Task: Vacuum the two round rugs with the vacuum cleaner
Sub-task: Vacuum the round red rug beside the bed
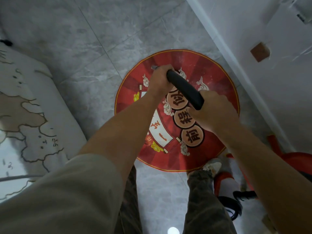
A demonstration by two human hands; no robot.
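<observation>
The grey tiled floor (94,48) carries a red round rug (219,73), lying near the white wall (270,81). Above the rug, a black handle (185,89) slants; the left hand (159,80) grips its far end, the right hand (216,112) its near end.

The round red rug (217,76) carries three medallions (192,135) reading 前, 程, 似; its scroll (162,137) shows 一

Left hand (158,80): my fingers curl round the far end of the black handle (185,89), back of hand up.
Right hand (215,112): clamped round the near end, apart from my left along the handle.
Left arm (118,129): stretched forward and down, bare below a beige sleeve (67,191).
Right arm (263,157): bare, reaching in from the lower right.
</observation>
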